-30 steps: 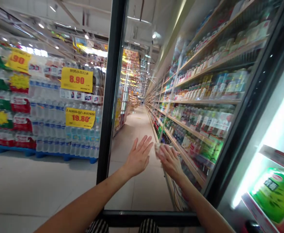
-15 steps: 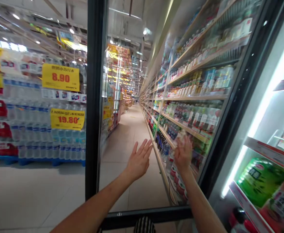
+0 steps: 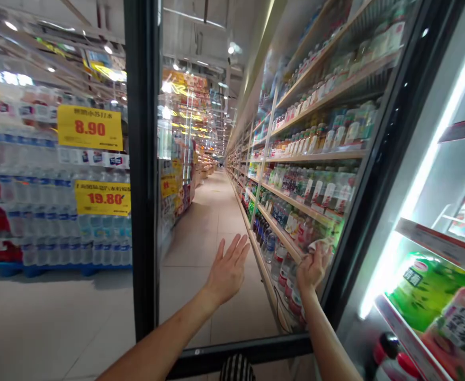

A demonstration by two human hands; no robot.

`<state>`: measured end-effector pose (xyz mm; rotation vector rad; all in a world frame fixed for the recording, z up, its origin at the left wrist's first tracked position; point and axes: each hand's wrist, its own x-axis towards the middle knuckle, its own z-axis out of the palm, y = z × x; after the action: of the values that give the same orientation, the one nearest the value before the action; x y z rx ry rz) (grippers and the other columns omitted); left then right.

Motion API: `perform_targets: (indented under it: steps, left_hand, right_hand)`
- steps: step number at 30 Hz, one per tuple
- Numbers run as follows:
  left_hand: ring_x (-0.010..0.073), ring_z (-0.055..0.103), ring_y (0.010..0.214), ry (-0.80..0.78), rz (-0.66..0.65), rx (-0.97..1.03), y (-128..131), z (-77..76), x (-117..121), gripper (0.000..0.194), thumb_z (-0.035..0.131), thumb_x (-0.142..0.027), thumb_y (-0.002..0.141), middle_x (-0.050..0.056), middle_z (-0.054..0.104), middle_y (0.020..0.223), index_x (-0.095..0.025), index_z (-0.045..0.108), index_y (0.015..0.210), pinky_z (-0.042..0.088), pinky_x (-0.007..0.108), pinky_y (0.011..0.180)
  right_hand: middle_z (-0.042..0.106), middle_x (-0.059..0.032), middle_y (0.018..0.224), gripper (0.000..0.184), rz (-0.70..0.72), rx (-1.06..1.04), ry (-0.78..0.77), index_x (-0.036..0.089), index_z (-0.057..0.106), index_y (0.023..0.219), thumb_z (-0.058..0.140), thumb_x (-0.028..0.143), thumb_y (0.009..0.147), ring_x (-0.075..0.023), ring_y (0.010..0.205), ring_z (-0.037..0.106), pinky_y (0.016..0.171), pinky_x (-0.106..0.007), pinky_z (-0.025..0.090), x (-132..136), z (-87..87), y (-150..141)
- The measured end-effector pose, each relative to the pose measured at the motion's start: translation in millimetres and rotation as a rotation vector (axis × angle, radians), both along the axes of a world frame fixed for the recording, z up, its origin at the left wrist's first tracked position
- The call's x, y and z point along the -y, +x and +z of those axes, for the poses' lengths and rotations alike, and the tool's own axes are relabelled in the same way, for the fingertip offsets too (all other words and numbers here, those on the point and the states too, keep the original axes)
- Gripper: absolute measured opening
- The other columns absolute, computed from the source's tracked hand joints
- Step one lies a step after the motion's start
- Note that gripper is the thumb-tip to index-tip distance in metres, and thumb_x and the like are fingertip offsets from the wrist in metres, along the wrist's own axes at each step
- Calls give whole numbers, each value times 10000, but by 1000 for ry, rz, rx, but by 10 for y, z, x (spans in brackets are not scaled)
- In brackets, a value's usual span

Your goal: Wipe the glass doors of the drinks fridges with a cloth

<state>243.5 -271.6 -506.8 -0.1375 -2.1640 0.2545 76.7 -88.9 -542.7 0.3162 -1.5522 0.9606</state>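
Note:
An open glass cooler door with a black frame stands in front of me. My left hand lies flat against the glass with fingers spread, holding nothing. My right hand presses a small pale cloth against the glass near the door's right edge. Through the glass I see a long aisle and shelves of bottled drinks.
The lit cooler interior on the right holds green and red packaged goods on a shelf. Stacked water bottle packs with yellow price signs fill the left side. The tiled aisle floor runs past them.
My right hand with the cloth has slid rightward and slightly up across the glass toward the door's edge. My left hand stays flat in about the same spot. The view shifted right.

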Motion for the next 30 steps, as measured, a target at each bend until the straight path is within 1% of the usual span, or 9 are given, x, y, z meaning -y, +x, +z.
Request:
perform_targets:
  steps: [2, 5, 8, 14, 18, 21, 23, 27, 30]
  left_hand:
    - [208, 207, 1358, 5, -12, 3, 3, -32, -24, 526, 448, -225, 799, 58, 334, 1426, -158, 385, 1317, 115, 468, 1121]
    - [216, 212, 1356, 0, -28, 19, 22, -56, -62, 518, 440, -229, 804, 63, 326, 1429, -155, 390, 1314, 122, 481, 1117]
    - [220, 220, 1353, 14, -14, 34, 85, -53, -37, 520, 438, -236, 809, 73, 335, 1424, -156, 384, 1320, 150, 487, 1110]
    - [238, 207, 1356, 41, 54, 49, 223, -114, 114, 536, 449, -248, 806, 94, 333, 1423, -156, 373, 1328, 181, 502, 1098]
    - [234, 207, 1356, 39, 51, 69, 240, -201, 124, 528, 440, -239, 809, 79, 312, 1433, -159, 375, 1327, 183, 493, 1100]
    - [237, 210, 1355, 52, 66, 90, 275, -236, 163, 526, 440, -221, 805, 73, 299, 1438, -155, 380, 1323, 192, 501, 1094]
    - [236, 213, 1354, 59, 81, 95, 315, -246, 212, 519, 436, -217, 808, 70, 301, 1437, -155, 382, 1320, 196, 508, 1092]
    - [240, 211, 1354, 50, 92, 91, 365, -288, 264, 510, 429, -223, 814, 75, 314, 1431, -154, 388, 1317, 204, 506, 1089]
    - [242, 213, 1353, 37, 85, 90, 353, -348, 244, 507, 432, -224, 812, 84, 326, 1426, -153, 396, 1313, 207, 498, 1090]
  right_hand:
    - [164, -131, 1486, 516, 19, 16, -25, 191, 336, 1365, 339, 174, 850, -310, 1354, 212, 1024, -566, 325, 132, 26, 107]
    - [137, -95, 1499, 523, 174, -38, 325, 236, 343, 1360, 384, 176, 842, -317, 1359, 192, 1018, -579, 320, 401, -73, 386]
    - [168, -45, 1497, 497, 234, -110, 600, 288, 400, 1318, 416, 177, 834, -293, 1356, 217, 1038, -552, 310, 370, -210, 436]
    - [155, -126, 1489, 497, 27, 55, -69, 185, 318, 1372, 305, 206, 875, -309, 1367, 169, 1037, -575, 291, 55, -141, 123]
    - [62, -113, 1507, 562, 178, 9, 239, 219, 260, 1397, 380, 199, 848, -347, 1367, 131, 1012, -616, 297, 461, -253, 460]
    - [84, -77, 1509, 586, 231, -72, 511, 282, 282, 1382, 435, 180, 826, -340, 1358, 176, 1009, -602, 316, 490, -387, 531]
    - [132, -77, 1500, 563, 158, -60, 412, 289, 299, 1373, 418, 174, 835, -325, 1351, 209, 1010, -592, 323, 317, -405, 396]
    - [136, -142, 1490, 544, 7, 93, -26, 205, 257, 1396, 353, 192, 861, -332, 1363, 164, 1011, -621, 292, 201, -344, 245]
    - [83, -121, 1505, 560, 150, 52, 181, 210, 261, 1396, 381, 195, 849, -341, 1371, 121, 1008, -628, 292, 528, -408, 534]
